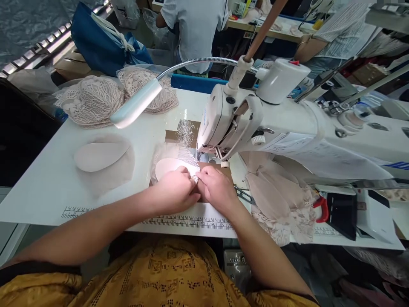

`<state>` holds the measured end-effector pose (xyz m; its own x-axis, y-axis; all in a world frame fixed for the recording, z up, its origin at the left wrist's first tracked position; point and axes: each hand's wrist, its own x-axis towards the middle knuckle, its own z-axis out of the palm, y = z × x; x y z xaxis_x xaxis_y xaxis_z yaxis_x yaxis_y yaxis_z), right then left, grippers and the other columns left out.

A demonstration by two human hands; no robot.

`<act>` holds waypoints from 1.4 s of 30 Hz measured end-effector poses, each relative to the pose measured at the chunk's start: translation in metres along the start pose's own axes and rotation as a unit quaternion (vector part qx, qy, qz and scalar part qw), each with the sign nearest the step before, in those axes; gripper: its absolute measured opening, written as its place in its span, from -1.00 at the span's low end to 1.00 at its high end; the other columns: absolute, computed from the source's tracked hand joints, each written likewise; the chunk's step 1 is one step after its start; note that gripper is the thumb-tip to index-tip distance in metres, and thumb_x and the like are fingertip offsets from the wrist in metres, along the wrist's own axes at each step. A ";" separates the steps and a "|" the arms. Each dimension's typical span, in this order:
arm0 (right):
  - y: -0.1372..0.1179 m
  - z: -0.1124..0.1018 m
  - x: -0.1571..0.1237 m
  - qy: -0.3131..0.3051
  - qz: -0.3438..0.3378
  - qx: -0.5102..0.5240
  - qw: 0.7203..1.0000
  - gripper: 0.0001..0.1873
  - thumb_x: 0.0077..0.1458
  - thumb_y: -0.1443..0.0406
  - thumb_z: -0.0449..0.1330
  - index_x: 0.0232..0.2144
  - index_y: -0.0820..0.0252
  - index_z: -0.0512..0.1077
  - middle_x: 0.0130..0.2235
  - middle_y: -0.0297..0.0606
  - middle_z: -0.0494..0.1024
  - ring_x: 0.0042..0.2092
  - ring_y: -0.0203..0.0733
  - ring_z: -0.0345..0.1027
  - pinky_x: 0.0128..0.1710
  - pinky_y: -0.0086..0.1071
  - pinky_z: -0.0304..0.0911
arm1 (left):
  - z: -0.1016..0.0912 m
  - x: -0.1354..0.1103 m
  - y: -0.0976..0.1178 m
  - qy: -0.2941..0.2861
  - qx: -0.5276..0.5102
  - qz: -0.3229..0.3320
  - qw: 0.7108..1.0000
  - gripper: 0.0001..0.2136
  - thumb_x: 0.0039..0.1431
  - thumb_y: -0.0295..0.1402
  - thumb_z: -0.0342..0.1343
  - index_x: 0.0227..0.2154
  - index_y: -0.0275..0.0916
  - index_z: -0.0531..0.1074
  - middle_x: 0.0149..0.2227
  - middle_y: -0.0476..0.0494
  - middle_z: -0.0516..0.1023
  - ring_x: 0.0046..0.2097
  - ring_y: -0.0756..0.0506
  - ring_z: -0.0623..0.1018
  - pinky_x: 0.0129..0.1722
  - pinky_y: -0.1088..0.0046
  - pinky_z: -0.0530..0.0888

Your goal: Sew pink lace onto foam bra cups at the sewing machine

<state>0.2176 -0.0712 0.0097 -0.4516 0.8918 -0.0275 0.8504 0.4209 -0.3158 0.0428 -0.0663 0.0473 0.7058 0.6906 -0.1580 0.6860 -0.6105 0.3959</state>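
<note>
In front of the sewing machine [220, 123], both my hands pinch the edge of a pale lace fabric piece [169, 152] just below the needle. A pale oval pad [166, 166] lies on that fabric. My left hand [175, 189] is closed, its fingers pressed on the pad and cloth beside the presser foot. Close on its right, my right hand [217, 185] is closed too, thumb and forefinger on the same fabric edge. The fingertips nearly meet. Part of the pad and fabric is hidden under my left hand.
Another oval pad on sheer cloth [104, 157] lies left. Lace stacks [92, 100] sit behind it, under a gooseneck lamp [137, 102]. Right of my hands are thread snips [244, 195], a heap of sheer lace pieces [281, 192] and a red-handled tool [322, 208]. Two people work beyond.
</note>
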 end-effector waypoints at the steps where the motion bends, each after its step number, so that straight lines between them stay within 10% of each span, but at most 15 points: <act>1: 0.000 0.001 0.000 -0.007 -0.004 -0.018 1.000 -0.67 0.21 0.44 0.02 -0.09 0.19 0.53 -0.17 -0.16 0.49 -0.19 -0.14 0.31 -0.25 -0.34 0.18 | -0.009 -0.003 -0.005 -0.043 -0.075 0.026 0.996 -0.74 0.27 -0.31 0.01 -0.46 -0.30 0.48 -0.50 -0.15 0.50 -0.31 -0.14 0.50 -0.36 0.39 0.41; 5: 0.001 0.001 0.000 -0.003 -0.005 -0.066 0.998 -0.61 0.23 0.46 -0.01 -0.02 0.18 0.49 -0.15 -0.13 0.48 -0.20 -0.11 0.28 -0.24 -0.30 0.18 | -0.015 0.001 -0.029 0.039 -0.182 0.042 0.982 -0.71 0.34 -0.31 -0.08 -0.34 -0.29 0.52 -0.39 -0.12 0.57 -0.36 -0.04 0.52 -0.33 0.45 0.44; 10: 0.001 0.004 0.004 0.007 0.013 -0.095 0.995 -0.51 0.21 0.50 -0.06 0.09 0.14 0.43 -0.09 -0.09 0.48 -0.17 -0.06 0.29 -0.23 -0.28 0.19 | 0.028 0.018 -0.054 0.183 0.020 0.074 0.980 -0.69 0.35 -0.35 -0.09 -0.07 -0.35 0.52 0.01 -0.34 0.55 -0.16 -0.17 0.53 -0.16 0.25 0.48; 34: 0.004 0.013 0.013 0.022 0.063 -0.101 0.993 -0.42 0.17 0.48 -0.05 0.19 0.05 0.35 -0.07 -0.09 0.48 -0.23 -0.06 0.31 -0.32 -0.28 0.20 | 0.021 0.039 -0.079 0.186 0.049 0.076 0.978 -0.64 0.34 -0.31 -0.08 0.06 -0.34 0.46 0.01 -0.31 0.56 -0.18 -0.20 0.46 -0.16 0.19 0.43; 42: 0.007 0.018 0.010 0.059 0.050 -0.104 0.992 -0.45 0.13 0.49 -0.01 0.11 0.07 0.44 -0.10 -0.13 0.50 -0.20 -0.07 0.33 -0.30 -0.29 0.17 | 0.027 0.036 -0.079 0.197 0.086 0.014 0.977 -0.62 0.32 -0.26 -0.07 0.12 -0.25 0.40 0.17 -0.34 0.38 0.18 -0.39 0.30 0.10 -0.06 0.29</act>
<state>0.2141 -0.0619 -0.0097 -0.3376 0.9390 0.0660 0.9322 0.3433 -0.1151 0.0185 -0.0039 -0.0140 0.6251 0.7478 0.2238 0.7111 -0.6638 0.2317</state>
